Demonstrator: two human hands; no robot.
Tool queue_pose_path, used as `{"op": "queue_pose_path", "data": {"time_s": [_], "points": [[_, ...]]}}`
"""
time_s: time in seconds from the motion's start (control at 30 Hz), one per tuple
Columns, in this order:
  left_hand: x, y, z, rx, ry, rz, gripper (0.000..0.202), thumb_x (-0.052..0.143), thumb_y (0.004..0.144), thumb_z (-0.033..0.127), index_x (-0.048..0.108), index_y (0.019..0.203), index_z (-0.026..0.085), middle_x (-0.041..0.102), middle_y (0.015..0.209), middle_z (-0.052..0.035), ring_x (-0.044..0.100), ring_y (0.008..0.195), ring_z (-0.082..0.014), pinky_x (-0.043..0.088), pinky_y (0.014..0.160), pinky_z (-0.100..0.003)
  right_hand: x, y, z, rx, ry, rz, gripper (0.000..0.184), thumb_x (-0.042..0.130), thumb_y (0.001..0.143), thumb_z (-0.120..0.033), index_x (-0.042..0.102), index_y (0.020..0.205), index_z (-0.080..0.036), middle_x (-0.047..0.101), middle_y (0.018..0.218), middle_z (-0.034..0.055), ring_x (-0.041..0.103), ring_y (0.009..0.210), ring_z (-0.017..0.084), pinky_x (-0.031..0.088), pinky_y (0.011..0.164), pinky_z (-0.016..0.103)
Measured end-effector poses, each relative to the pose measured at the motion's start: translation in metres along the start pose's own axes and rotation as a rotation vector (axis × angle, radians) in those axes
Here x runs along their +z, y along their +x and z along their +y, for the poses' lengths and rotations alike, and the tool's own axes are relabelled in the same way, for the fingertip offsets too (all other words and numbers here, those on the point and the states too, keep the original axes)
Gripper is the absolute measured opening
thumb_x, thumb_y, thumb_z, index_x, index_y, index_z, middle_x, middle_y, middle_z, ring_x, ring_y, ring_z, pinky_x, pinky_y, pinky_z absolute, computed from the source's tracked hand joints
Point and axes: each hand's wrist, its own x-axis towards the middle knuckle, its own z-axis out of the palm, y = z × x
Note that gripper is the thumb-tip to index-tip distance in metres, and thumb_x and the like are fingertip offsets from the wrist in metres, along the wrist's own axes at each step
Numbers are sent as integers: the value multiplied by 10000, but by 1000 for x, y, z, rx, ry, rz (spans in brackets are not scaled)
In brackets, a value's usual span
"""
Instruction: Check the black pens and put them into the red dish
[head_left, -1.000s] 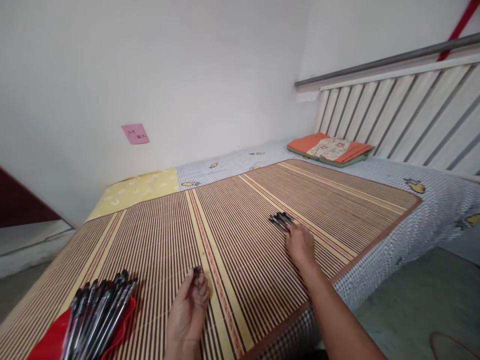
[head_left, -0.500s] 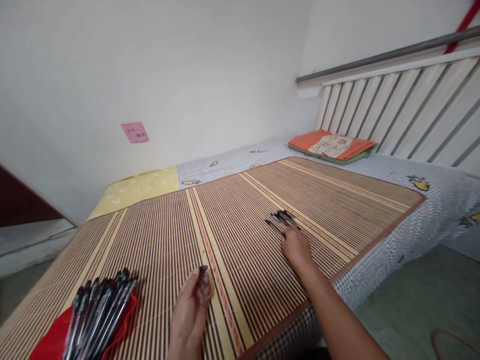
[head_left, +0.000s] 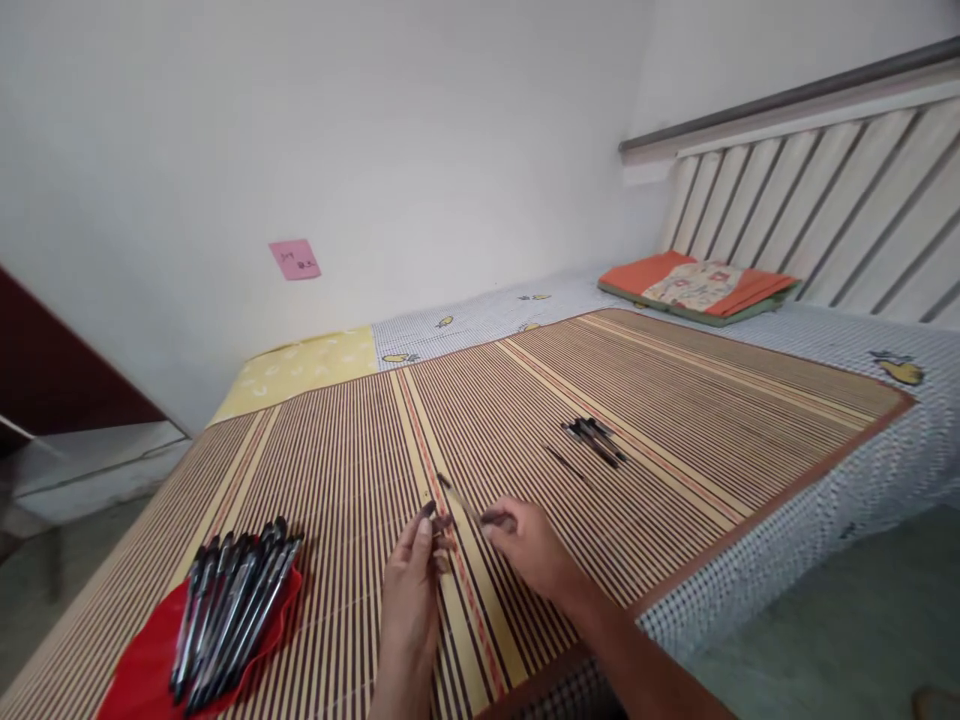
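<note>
My left hand (head_left: 411,570) pinches a small black pen cap (head_left: 428,509) between thumb and fingers, above the striped mat. Close to its right, my right hand (head_left: 529,540) is closed on the rear end of a pen (head_left: 461,498), slightly blurred, with its dark tip pointing up and left toward the cap. Cap and pen are apart. Several dark pens (head_left: 596,440) lie in a small bunch farther back on the mat, and one thin dark stick (head_left: 566,462) lies just left of them. At the left, several capped clear-barrelled pens (head_left: 232,610) rest on a red sheet or pouch (head_left: 139,665).
The striped bamboo mat (head_left: 337,470) covers most of a bed with a checked sheet (head_left: 757,610). A folded orange cloth (head_left: 645,272) lies by the white slatted headboard (head_left: 795,190). A pink note (head_left: 295,259) is stuck on the wall (head_left: 450,150). The bed's edge runs along the right.
My right hand has left the bunch of pens and come left beside my left hand, carrying a pen. My left hand still pinches the cap. The view has shifted slightly.
</note>
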Motion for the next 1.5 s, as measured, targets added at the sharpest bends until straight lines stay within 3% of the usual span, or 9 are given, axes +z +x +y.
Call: {"op": "queue_pose_path", "data": {"time_s": [0.13,0.33,0.47,0.6,0.7,0.93,1.17,1.3,1.5], "points": [[4,-4,5,43,-2,27,446,886,624,433,744,932,144,702,795,-34,570,615,-91,438,526,-166,34,-14,-16,26,201,-75,91,605,761,-113,651,819,-166,597,628,-32,565,598,120,417,545,206],[2,-3,3,87,83,35,448,874,634,450,745,952,162,686,802,-16,605,711,-124,471,624,-195,39,-21,-28,-29,122,-112,98,616,760,-97,638,825,-167,531,589,-54,512,556,109,382,518,203],[1,-4,0,104,83,15,428,841,676,486,700,937,178,680,834,-22,626,776,-150,492,683,-228,3,-4,-19,-146,-123,-112,134,581,876,-180,698,935,-204,707,804,5,652,743,152,497,661,226],[2,-10,2,46,92,-107,355,733,814,497,653,999,205,592,729,28,508,579,-84,426,570,-200,-61,26,11,9,-528,255,232,487,933,-163,680,1054,-120,681,1077,169,632,1014,267,477,897,377],[5,-14,2,22,129,-176,325,686,861,493,642,1001,203,535,699,42,429,534,-68,370,514,-190,-92,39,36,143,-684,359,243,530,897,-129,677,1065,-33,645,1093,264,621,1036,338,455,892,436],[10,-18,-4,-2,163,-250,320,673,874,480,640,997,186,539,727,21,422,566,-83,366,532,-209,-92,39,56,225,-810,344,136,569,854,-100,702,870,-74,683,984,239,676,887,302,460,748,361],[14,-25,4,-22,196,-310,321,666,874,482,652,995,185,541,731,7,481,630,-122,413,605,-247,-83,36,30,56,-633,334,148,553,896,-234,672,899,-147,723,873,106,675,835,228,483,756,316],[15,-25,2,-6,217,-316,310,681,858,481,658,945,185,516,711,16,454,620,-119,397,591,-241,-65,25,-10,-115,-140,353,214,586,874,-347,675,942,-165,721,837,69,673,765,202,521,707,313],[9,-16,-9,44,241,-311,261,687,857,420,679,948,176,540,718,12,459,624,-112,378,588,-225,-43,10,-63,-109,303,247,226,677,806,-373,682,916,-175,714,804,42,668,692,169,550,640,293]]}}
